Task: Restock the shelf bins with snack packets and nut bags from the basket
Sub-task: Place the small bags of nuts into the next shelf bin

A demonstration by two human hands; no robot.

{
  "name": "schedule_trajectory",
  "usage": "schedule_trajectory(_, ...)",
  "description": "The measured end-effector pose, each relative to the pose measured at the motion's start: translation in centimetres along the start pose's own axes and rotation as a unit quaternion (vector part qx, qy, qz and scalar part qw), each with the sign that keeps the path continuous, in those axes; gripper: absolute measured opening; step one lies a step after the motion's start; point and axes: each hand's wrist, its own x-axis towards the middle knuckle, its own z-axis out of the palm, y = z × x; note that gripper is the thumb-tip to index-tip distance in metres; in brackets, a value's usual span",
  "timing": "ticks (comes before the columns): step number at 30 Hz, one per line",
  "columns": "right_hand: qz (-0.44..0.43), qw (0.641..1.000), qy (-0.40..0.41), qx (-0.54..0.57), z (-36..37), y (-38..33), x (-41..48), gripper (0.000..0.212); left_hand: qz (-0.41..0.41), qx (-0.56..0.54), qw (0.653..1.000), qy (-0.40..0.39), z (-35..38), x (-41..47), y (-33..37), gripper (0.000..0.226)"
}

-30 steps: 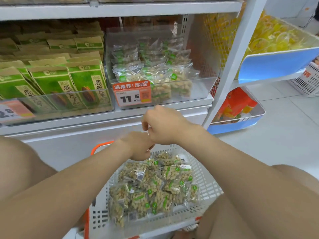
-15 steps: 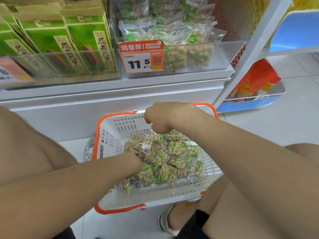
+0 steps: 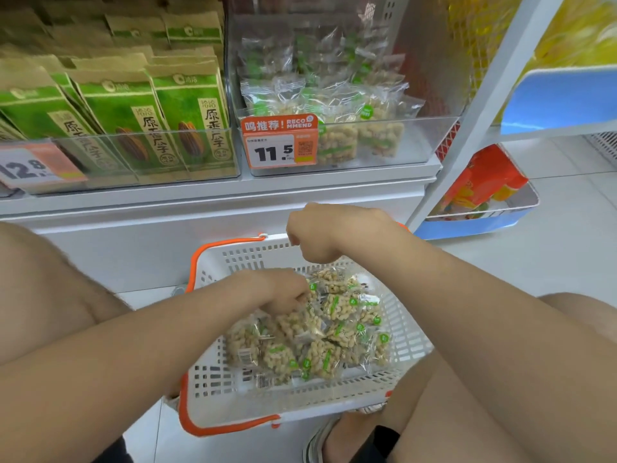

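Note:
A white basket with orange trim [image 3: 233, 243] sits on the floor between my knees. It holds several clear nut bags [image 3: 320, 345] with green labels. My left hand [image 3: 283, 290] reaches down into the pile, its fingers curled around a bag near the top. My right hand [image 3: 324, 232] is a fist at the basket's far rim and seems to grip it. Above on the shelf, a clear bin [image 3: 394, 145] holds more of the same nut bags behind an orange 11.5 price tag [image 3: 278, 142].
Green seed packets [image 3: 187, 118] fill the clear bin to the left. A white shelf post [image 3: 474, 111] rises at the right, with a blue tray of orange packets [image 3: 480, 185] low beside it. My knees flank the basket on a tiled floor.
My left hand dropped from near my right hand into the basket and onto the nut bags. The right hand stayed at the far rim. The view tilted down, then slightly back up.

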Motion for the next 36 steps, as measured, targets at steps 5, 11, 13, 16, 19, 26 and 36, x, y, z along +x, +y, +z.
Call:
schedule_trajectory(5, 0.062, 0.993, 0.103, 0.020, -1.8, 2.9, -2.3, 0.028, -0.024, -0.265, 0.949, 0.168, -5.5, -2.2, 1.8, 0.020)
schedule_trajectory(11, 0.066, 0.931, 0.322, 0.161, -3.5, 5.8, -3.9, 0.021, -0.027, -0.450, 0.831, 0.326, -12.3, -6.3, 4.1, 0.028)
schedule_trajectory(13, 0.007, 0.902, 0.371, 0.218, -3.8, 6.1, -4.2, 0.018, -0.034, -0.512, 0.782, 0.353, -14.2, -7.4, 4.4, 0.033)
schedule_trajectory(16, -0.087, 0.877, 0.388, 0.270, -4.3, 6.2, -5.7, 0.045, -0.059, -0.593, 0.709, 0.376, -16.5, -8.7, 4.2, 0.030)
schedule_trajectory(19, -0.125, 0.861, 0.443, 0.217, -4.4, 6.9, -5.8, 0.059, -0.065, -0.646, 0.675, 0.349, -17.8, -9.9, 4.5, 0.021)
schedule_trajectory(26, -0.036, 0.778, 0.553, 0.296, -5.9, 9.8, -6.2, 0.022, -0.044, -0.482, 0.729, 0.484, -20.0, -10.6, 5.3, 0.046)
schedule_trajectory(36, -0.080, 0.688, 0.565, 0.449, -8.1, 13.9, -5.6, 0.021, -0.051, 0.060, 0.866, 0.495, -22.3, -8.0, 3.8, 0.024)
